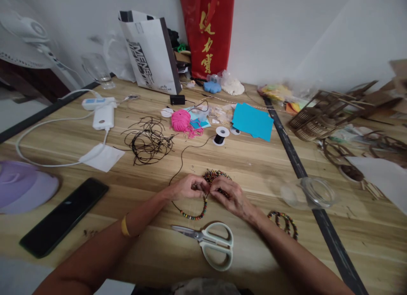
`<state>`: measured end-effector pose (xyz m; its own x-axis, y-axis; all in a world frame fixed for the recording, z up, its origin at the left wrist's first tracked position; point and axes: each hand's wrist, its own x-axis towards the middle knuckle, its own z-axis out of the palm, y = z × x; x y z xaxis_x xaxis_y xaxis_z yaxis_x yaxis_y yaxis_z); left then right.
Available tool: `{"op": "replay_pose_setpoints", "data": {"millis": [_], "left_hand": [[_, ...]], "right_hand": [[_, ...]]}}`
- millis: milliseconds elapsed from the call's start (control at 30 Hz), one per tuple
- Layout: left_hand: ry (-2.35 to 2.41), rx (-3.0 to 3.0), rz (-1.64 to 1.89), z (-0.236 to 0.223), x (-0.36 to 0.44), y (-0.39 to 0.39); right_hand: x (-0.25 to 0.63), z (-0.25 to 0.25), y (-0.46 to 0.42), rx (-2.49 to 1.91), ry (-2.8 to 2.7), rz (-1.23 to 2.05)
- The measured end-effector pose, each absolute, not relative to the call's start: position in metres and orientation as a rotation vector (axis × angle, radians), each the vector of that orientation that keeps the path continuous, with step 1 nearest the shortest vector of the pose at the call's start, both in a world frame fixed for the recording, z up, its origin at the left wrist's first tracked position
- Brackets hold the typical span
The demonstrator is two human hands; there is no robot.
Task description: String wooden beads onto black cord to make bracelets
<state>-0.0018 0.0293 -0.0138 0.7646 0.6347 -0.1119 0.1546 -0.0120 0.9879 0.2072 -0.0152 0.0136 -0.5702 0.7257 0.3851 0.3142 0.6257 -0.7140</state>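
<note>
My left hand (pixel 190 187) has thumb and fingers pinched on a black cord. Colourful round beads (pixel 193 217) are strung along it, hanging in a curve below my fingers. Close against it, my right hand (pixel 231 195) is closed in a pinch at the cord's upper end; what lies between those fingertips is too small to make out. A pile of loose mixed-colour beads (pixel 216 175) lies just behind both hands, partly covered by the right one. From a spool of black cord (pixel 219 136), the line runs behind my left wrist to the beads. Scissors (pixel 206 240) lie in front.
Finished-looking beaded loops (pixel 288 222) lie beside my right forearm, near a clear round container (pixel 318 193). Farther back are tangled black cords (pixel 149 142), pink yarn (pixel 181 120) and blue sheets (pixel 252 121). A phone (pixel 65 216) and a white cable (pixel 47 165) are at left.
</note>
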Motion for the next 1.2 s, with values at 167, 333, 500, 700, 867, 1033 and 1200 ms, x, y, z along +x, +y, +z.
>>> {"op": "replay_pose_setpoints", "data": {"millis": [167, 333, 500, 700, 867, 1033, 1200], "left_hand": [[0.625, 1.487, 0.409, -0.011, -0.001, 0.03], [0.672, 1.494, 0.437, -0.013, 0.0, 0.029], [0.727, 1.497, 0.464, -0.017, -0.001, 0.029], [0.782, 1.457, 0.438, -0.014, 0.0, 0.029], [0.807, 1.417, 0.423, -0.012, 0.0, 0.028], [0.798, 1.42, 0.442, -0.012, 0.0, 0.028], [0.804, 1.44, 0.442, -0.013, 0.0, 0.028]], "right_hand": [[0.205, 0.012, -0.016, -0.822, -2.162, 0.748], [0.205, 0.01, -0.015, -0.811, -2.166, 0.744], [0.21, 0.011, -0.011, -0.909, -2.102, 0.67], [0.215, 0.012, -0.008, -0.97, -2.063, 0.631], [0.216, 0.01, -0.006, -0.965, -2.096, 0.656], [0.22, 0.009, -0.003, -1.011, -2.196, 0.623], [0.218, 0.013, -0.006, -1.007, -2.339, 0.558]]}}
